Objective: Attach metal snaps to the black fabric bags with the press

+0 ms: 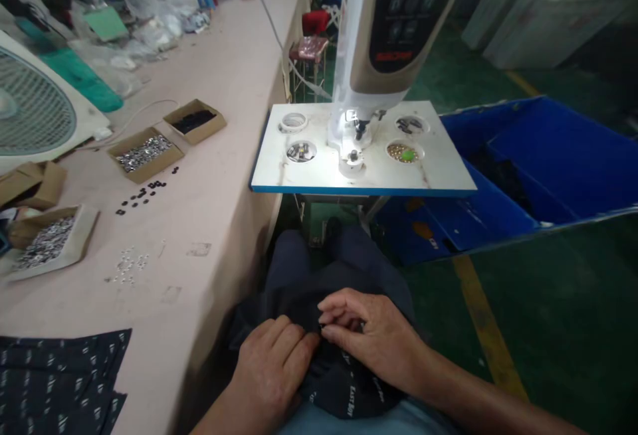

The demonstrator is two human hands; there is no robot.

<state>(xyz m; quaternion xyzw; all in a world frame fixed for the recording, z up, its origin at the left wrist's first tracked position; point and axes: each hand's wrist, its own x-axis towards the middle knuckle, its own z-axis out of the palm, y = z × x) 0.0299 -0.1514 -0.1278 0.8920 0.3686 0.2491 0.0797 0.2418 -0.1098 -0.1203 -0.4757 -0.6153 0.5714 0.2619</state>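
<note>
Across the bottom centre of the frame, dark printed cloth lies bunched with no clear long axis, to the right of the left hand and below the right. The left grips its edge; the right, nearer the printed part, has fingertips almost meeting, their hold impossible to tell. Farther, at upper centre, stands a press machine.

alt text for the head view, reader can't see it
A person's left hand and right hand are close together at dark printed cloth on their lap. Ahead, a machine stands over a white worktop holding small parts; at left, a pale table holds boxes and a fan.
</note>
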